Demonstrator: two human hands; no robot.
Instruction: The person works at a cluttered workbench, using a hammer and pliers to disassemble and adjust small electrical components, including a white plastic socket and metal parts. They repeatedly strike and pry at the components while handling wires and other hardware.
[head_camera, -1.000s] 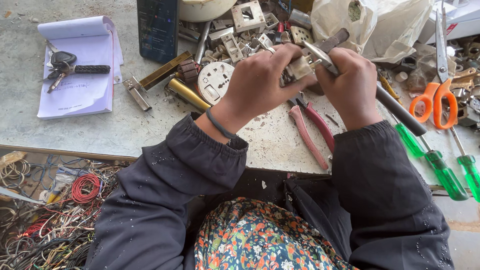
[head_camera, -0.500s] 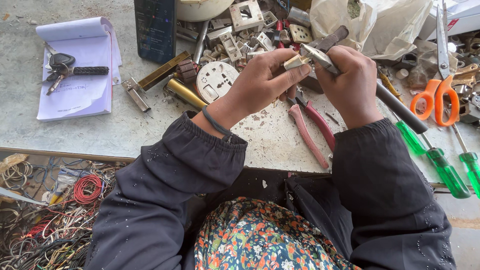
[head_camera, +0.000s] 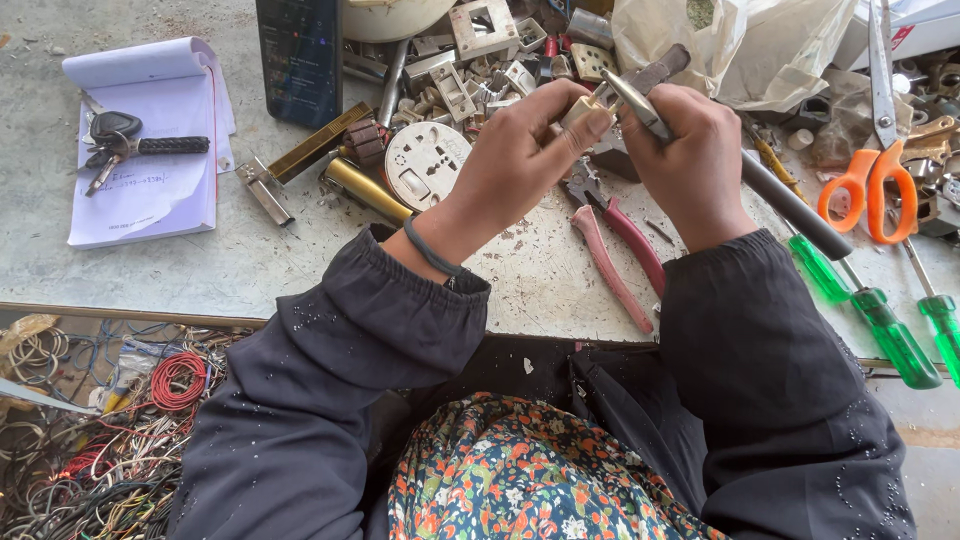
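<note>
While left hand (head_camera: 520, 160) pinches small beige part (head_camera: 583, 110), right hand (head_camera: 690, 150) grips black-handled tool (head_camera: 780, 195) (metal tip), fingers clenched.

Single head camera, looking steeply down, close over workbench (head_camera: 200, 270), perhaps slightly forward

Pretty cramped around the pink-handled pliers (head_camera: 620, 250): bare surface (head_camera: 250, 260) only to their left, metal scrap heap (head_camera: 470, 60) beyond, green screwdrivers (head_camera: 880, 320) and orange scissors (head_camera: 870, 170) blocking the right.

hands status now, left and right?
Left hand: closed, pinching a small beige part.
Right hand: closed around a long grey-handled tool, its tip at the part.
</note>
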